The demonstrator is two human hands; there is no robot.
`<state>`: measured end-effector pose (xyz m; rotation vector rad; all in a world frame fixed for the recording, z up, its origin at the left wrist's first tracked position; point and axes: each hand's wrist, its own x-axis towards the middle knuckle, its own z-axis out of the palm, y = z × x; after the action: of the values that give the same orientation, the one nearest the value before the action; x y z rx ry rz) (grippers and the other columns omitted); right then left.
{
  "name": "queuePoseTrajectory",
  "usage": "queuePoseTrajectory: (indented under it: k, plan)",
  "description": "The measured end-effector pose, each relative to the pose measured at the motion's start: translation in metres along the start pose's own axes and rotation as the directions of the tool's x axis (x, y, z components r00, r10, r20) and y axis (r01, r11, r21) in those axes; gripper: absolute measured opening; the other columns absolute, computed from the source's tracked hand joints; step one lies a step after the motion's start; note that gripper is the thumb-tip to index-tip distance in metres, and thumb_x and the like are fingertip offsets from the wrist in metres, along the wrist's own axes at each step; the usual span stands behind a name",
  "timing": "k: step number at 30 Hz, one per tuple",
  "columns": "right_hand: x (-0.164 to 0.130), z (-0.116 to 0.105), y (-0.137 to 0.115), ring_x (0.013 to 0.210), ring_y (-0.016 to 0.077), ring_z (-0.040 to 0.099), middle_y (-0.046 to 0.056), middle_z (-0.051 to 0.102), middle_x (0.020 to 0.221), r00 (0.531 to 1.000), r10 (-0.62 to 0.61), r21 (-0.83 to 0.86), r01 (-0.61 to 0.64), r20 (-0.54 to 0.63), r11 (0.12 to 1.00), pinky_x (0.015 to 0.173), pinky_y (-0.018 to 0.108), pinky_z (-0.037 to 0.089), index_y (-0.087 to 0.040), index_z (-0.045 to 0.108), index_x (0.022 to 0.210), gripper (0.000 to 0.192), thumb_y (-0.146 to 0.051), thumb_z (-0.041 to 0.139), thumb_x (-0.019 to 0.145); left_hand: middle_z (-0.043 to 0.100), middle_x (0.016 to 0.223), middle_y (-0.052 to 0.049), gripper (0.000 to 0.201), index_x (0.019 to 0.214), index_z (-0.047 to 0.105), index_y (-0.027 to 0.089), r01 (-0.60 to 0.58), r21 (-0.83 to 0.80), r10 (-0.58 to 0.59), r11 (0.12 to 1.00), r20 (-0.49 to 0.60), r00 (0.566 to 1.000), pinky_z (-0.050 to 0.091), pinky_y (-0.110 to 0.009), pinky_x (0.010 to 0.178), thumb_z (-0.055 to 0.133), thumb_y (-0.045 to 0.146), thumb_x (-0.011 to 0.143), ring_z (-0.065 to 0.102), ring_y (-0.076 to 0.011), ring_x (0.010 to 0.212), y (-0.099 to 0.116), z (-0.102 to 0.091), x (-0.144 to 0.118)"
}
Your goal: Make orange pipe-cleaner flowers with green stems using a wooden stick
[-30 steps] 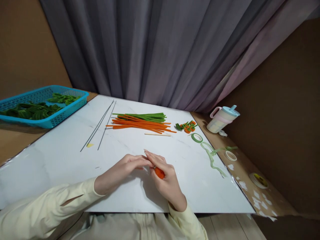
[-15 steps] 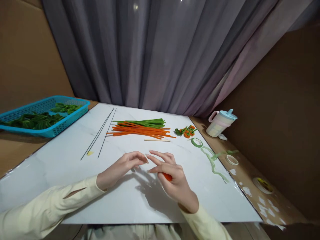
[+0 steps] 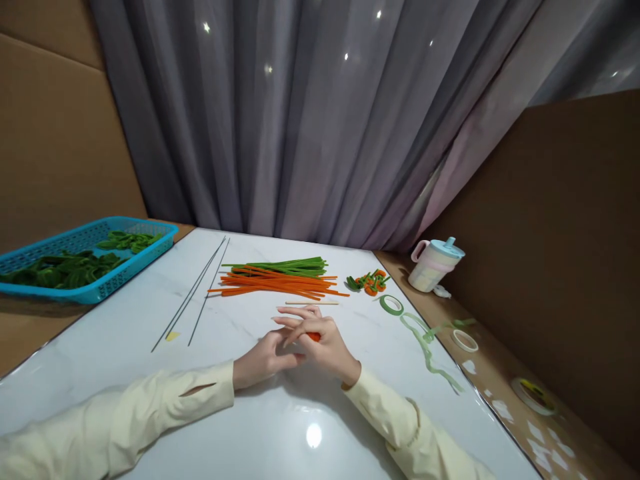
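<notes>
Both hands met over the white board (image 3: 150, 373), on the near side of the orange stems (image 3: 280, 283). The right hand (image 3: 320, 343) was curled around a small orange piece (image 3: 315, 337), of which only a sliver showed between the fingers; its index and middle fingers (image 3: 295, 313) stretched out loosely toward the stems. The left hand (image 3: 263, 360) pressed against the right from the side, its fingertips tucked in close at the orange piece, though whether they actually gripped it could not be told from this angle.

Just behind the orange stems lay a bundle of green stems (image 3: 285, 267), touching them. A thin wooden stick (image 3: 310, 303) rested between the orange stems and the hands. To the right of the stems sat a little heap of orange and green curled pieces (image 3: 370, 282), then a roll of green tape (image 3: 391, 305) with a loose strip trailing from it, and farther right a lidded cup (image 3: 434, 265). To the left of the stems lay dark thin wires (image 3: 195, 293), and well beyond them a blue basket (image 3: 100, 290) holding green leaves (image 3: 60, 267).
</notes>
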<state>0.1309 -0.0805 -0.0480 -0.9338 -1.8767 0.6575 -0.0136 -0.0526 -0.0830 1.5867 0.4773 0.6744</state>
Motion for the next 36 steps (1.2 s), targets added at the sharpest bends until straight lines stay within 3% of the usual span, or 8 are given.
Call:
queuePoseTrajectory:
  k: [3,9,14,17,22,31,36]
  plan:
    - [-0.005,0.003,0.005,0.111,0.021,0.059,0.0,0.072,0.1,0.998,0.061,0.036,-0.061,0.011,0.997,0.101,0.047,0.034,-0.023,0.062,0.057,0.032,-0.001,0.044,0.073,0.065,0.11,-0.011,0.037,0.107,0.062,0.011,0.028,0.056,-0.027,0.998,-0.022,0.999,0.044,-0.039,0.092,0.063,0.034,0.078,0.056,-0.0289,0.107,-0.002,0.001,0.0]
    - [-0.006,0.007,0.011,0.112,0.0184,0.059,0.001,0.071,0.102,0.998,0.063,0.084,-0.062,-0.005,0.995,0.101,0.043,0.04,-0.023,0.066,0.063,0.034,-0.001,0.043,0.073,0.055,0.129,-0.01,0.026,0.095,0.069,0.015,-0.061,0.161,0.082,0.985,-0.127,0.988,0.034,-0.038,0.104,0.063,0.034,0.078,0.044,-0.0288,0.124,0.006,0.0,0.004]
    - [-0.008,0.008,0.013,0.111,0.0182,0.06,0.0,0.07,0.105,0.987,0.158,0.278,-0.146,-0.02,0.95,0.103,0.04,0.04,-0.023,0.07,0.065,0.034,-0.003,0.043,0.071,0.059,0.124,-0.01,0.029,0.092,0.07,0.015,0.016,0.154,0.005,0.988,-0.135,0.991,0.036,-0.038,0.103,0.064,0.039,0.077,0.049,-0.0287,0.119,0.004,-0.002,0.005]
    - [-0.008,0.009,0.013,0.108,0.0192,0.062,0.002,0.069,0.107,0.973,0.227,0.378,-0.195,-0.04,0.905,0.101,0.039,0.043,-0.022,0.072,0.067,0.033,-0.005,0.044,0.069,0.065,0.112,-0.009,0.026,0.086,0.07,0.015,0.023,0.134,-0.004,0.991,-0.141,0.99,0.039,-0.036,0.099,0.062,0.038,0.077,0.054,-0.027,0.112,0.0,-0.004,0.005]
    - [-0.008,0.011,0.014,0.107,0.0234,0.062,0.006,0.069,0.107,0.93,0.368,0.559,-0.296,-0.016,0.775,0.091,0.04,0.05,-0.021,0.072,0.068,0.026,-0.01,0.048,0.071,0.068,0.076,-0.006,0.026,0.064,0.064,0.013,0.117,0.112,-0.093,0.987,-0.201,0.975,0.046,-0.031,0.079,0.061,0.036,0.077,0.061,-0.021,0.079,-0.005,-0.005,0.007]
    - [-0.007,0.015,0.023,0.113,0.0246,0.057,0.008,0.066,0.114,0.906,0.424,0.697,-0.311,0.011,0.646,0.1,0.04,0.04,-0.019,0.074,0.073,0.015,-0.018,0.059,0.074,0.065,0.068,-0.004,0.027,0.062,0.063,0.013,0.088,0.06,-0.074,0.994,-0.204,0.976,0.044,-0.03,0.077,0.062,0.037,0.076,0.058,-0.0183,0.073,-0.008,-0.005,0.01]
    - [-0.008,0.014,0.025,0.116,0.0254,0.055,0.007,0.065,0.118,0.908,0.416,0.685,-0.329,0.04,0.65,0.101,0.04,0.039,-0.021,0.074,0.072,0.015,-0.021,0.06,0.074,0.065,0.067,-0.004,0.027,0.06,0.063,0.013,0.062,0.07,-0.047,0.996,-0.193,0.98,0.044,-0.03,0.076,0.061,0.035,0.076,0.058,-0.018,0.072,-0.009,-0.004,0.011]
